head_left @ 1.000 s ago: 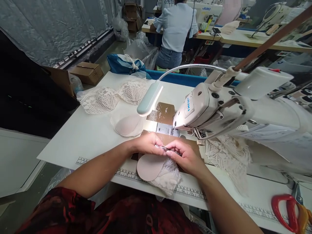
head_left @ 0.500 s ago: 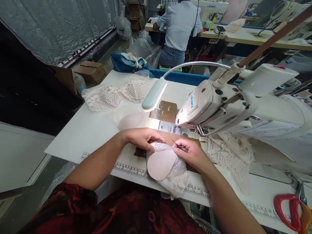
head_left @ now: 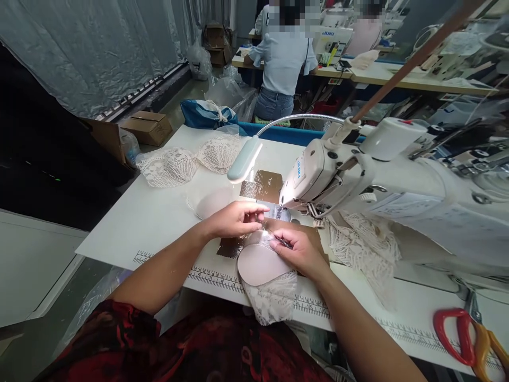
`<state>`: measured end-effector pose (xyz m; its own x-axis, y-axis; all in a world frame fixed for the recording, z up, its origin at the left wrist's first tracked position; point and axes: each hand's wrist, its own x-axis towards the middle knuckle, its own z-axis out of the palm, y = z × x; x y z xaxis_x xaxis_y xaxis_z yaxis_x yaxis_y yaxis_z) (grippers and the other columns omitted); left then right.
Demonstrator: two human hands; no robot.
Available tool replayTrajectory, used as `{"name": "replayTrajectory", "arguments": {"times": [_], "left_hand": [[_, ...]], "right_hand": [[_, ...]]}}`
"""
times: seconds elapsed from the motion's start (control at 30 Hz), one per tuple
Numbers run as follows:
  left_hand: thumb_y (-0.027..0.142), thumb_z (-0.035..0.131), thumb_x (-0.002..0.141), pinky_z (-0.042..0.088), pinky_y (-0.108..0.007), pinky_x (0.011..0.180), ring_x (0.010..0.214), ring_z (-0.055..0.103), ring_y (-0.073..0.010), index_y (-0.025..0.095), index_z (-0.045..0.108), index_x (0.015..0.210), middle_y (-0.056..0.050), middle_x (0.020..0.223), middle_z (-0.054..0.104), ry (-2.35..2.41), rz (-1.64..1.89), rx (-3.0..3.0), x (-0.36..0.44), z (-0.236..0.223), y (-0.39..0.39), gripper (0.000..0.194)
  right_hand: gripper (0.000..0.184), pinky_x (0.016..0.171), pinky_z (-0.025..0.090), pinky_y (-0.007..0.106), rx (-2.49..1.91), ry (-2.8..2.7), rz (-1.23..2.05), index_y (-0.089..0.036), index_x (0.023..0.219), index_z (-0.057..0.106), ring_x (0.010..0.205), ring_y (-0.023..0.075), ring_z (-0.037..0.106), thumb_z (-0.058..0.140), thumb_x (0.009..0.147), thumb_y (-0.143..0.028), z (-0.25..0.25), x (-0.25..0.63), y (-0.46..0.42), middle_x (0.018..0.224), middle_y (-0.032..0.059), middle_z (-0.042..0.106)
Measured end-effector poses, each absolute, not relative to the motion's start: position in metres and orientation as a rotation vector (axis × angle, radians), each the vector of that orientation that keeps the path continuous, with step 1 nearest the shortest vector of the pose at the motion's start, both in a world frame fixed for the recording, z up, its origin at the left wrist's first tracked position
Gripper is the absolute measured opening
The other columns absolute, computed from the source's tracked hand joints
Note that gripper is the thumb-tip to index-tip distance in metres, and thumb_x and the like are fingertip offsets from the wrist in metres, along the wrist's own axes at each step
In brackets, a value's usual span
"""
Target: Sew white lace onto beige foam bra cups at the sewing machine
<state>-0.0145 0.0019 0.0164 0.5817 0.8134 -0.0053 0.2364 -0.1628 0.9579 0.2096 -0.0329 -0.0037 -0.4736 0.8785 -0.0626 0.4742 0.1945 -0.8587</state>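
Note:
My right hand (head_left: 300, 252) is closed around small dark metal thread snips (head_left: 283, 241), their tip pointing toward my left hand. Its fingertips also rest at the upper edge of a smooth pale bra cup (head_left: 260, 265). White lace (head_left: 272, 302) attached to the cup hangs over the table's front edge. Just above the cup's top edge is my left hand (head_left: 234, 218), index finger stretched out and thumb apart from it. Whether a thread runs between its fingers is too fine to make out. The sewing machine (head_left: 306, 175) stands just beyond both hands, its needle area lit.
A lamp (head_left: 244, 159) arches over the work. Lace cups (head_left: 170, 167) lie at the back left, and a pale cup (head_left: 214, 201) sits behind my left hand. More lace (head_left: 361, 239) lies beneath the machine arm. Red-and-orange-handled scissors (head_left: 457, 334) rest at right. A co-worker (head_left: 282, 63) sits ahead.
My left hand has let go of the cup's upper edge and lifted slightly. The cup has turned a little, its lace hanging straighter. The view has shifted rightward.

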Motion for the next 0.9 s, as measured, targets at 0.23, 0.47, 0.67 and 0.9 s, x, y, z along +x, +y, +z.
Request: {"name": "replayTrajectory", "arguments": {"times": [0.23,0.47,0.67,0.9], "left_hand": [[0.049,0.07,0.074,0.034,-0.02,0.05,0.056,0.049,-0.0089,0.015,0.069,0.094,0.0,0.07,0.06,0.88,0.212,1.397,-0.025,0.026,-0.018,0.039],[0.041,0.074,0.074,0.042,-0.022,0.061,0.068,0.057,-0.0118,0.01,0.069,0.087,-0.005,0.076,0.065,0.765,0.617,1.003,0.009,0.0,-0.038,0.034],[0.039,0.068,0.082,0.047,-0.023,0.073,0.081,0.063,-0.015,0.012,0.072,0.092,-0.007,0.087,0.069,0.696,0.677,1.11,0.01,-0.003,-0.041,0.03],[0.047,0.068,0.079,0.047,-0.028,0.08,0.088,0.062,-0.0195,0.012,0.073,0.094,-0.007,0.09,0.069,0.772,0.62,1.201,0.011,-0.011,-0.039,0.038]], "right_hand": [[0.018,0.067,0.042,0.028,-1.156,-1.947,1.18,-0.021,0.09,0.066,0.076,0.0173,0.057,0.055,0.086,-0.035,0.0,0.216,-0.038,0.083,0.0018,0.066],[0.02,0.063,0.041,0.026,-1.097,-1.896,1.368,-0.022,0.09,0.059,0.071,0.0145,0.053,0.06,0.084,-0.041,-0.007,0.221,-0.039,0.08,0.0005,0.058],[0.031,0.061,0.043,0.027,-1.1,-1.771,1.47,-0.022,0.105,0.056,0.07,0.0145,0.055,0.053,0.088,-0.048,-0.007,0.23,-0.036,0.081,0.0016,0.058],[0.025,0.06,0.044,0.026,-1.074,-1.824,1.594,-0.021,0.097,0.06,0.07,0.0142,0.056,0.059,0.085,-0.044,-0.001,0.224,-0.036,0.079,0.0011,0.06]]}}
